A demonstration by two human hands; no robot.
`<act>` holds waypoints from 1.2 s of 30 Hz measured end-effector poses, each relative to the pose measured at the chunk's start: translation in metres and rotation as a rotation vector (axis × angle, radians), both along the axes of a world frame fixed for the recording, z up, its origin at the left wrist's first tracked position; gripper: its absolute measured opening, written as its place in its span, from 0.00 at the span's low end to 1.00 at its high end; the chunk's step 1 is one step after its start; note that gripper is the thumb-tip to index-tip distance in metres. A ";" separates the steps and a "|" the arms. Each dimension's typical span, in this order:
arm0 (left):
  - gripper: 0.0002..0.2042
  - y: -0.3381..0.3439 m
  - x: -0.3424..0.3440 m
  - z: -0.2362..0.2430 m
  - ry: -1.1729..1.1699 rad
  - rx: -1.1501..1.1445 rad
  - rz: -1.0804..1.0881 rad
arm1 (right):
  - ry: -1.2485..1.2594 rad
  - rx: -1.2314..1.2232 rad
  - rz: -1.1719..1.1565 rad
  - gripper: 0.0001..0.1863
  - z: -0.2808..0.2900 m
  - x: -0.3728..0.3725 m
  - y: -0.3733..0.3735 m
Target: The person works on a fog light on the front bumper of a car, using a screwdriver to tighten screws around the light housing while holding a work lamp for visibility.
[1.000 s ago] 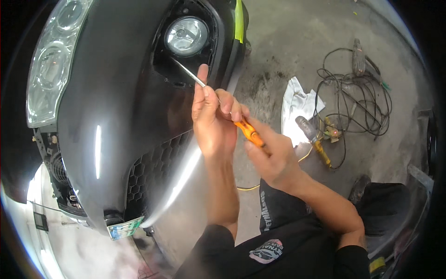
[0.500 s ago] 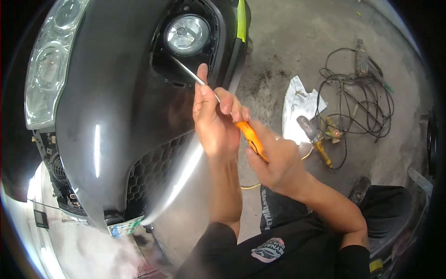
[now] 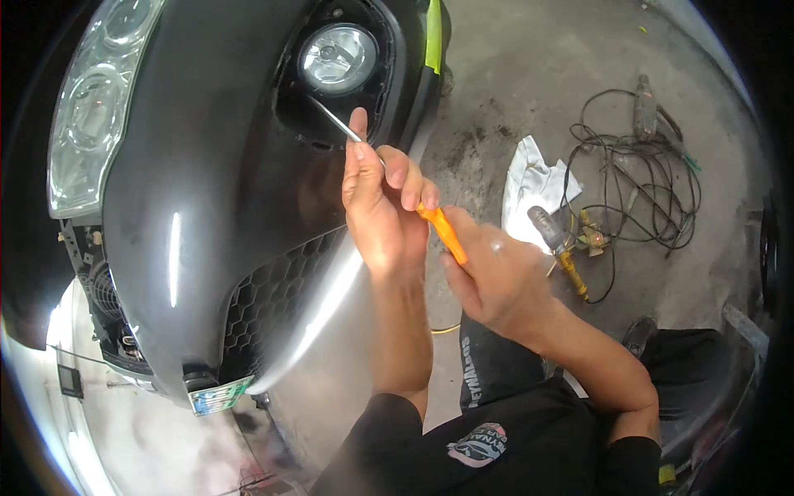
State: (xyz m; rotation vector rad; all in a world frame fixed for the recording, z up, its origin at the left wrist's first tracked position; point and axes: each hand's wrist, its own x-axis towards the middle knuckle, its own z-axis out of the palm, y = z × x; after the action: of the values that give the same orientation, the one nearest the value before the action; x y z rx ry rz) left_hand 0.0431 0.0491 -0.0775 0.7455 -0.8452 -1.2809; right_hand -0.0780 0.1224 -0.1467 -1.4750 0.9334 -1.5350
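Note:
A screwdriver (image 3: 447, 236) with an orange handle and a thin metal shaft slants up toward a round fog lamp (image 3: 339, 58). Its tip is at the dark recess just below the lamp, in a black car bumper (image 3: 207, 157). My right hand (image 3: 503, 277) is closed around the handle's back end, which it partly hides. Farther forward, my left hand (image 3: 382, 211) steadies the shaft between thumb and fingers, its index finger pointing up near the bumper. Whether the tip touches a screw is too small to tell.
On the concrete floor to the right lie a white cloth (image 3: 529, 186), a yellow-handled work lamp (image 3: 558, 248) and a tangled black cable (image 3: 637, 174). A honeycomb grille (image 3: 269, 285) and a headlight (image 3: 95, 124) belong to the car. Yellow-green tape (image 3: 433, 37) marks the bumper's edge.
My right hand has turned and shifted slightly up along the handle, covering more of it. My left hand and the shaft stay nearly in place.

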 end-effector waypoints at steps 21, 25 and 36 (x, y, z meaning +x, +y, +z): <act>0.25 -0.006 -0.003 0.001 0.061 -0.006 0.019 | -0.281 0.453 0.332 0.23 0.031 -0.022 0.005; 0.23 -0.007 0.000 0.004 0.121 -0.011 -0.040 | -0.065 0.233 0.163 0.23 0.031 -0.028 -0.001; 0.20 -0.009 -0.016 0.009 0.029 -0.019 0.069 | -0.467 0.591 0.420 0.23 0.029 -0.031 0.000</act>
State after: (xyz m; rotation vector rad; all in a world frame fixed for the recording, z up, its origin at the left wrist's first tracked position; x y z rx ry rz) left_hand 0.0270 0.0404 -0.0690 0.7335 -0.8010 -1.2182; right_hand -0.1095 0.1228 -0.1180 -0.7758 0.6591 -1.0897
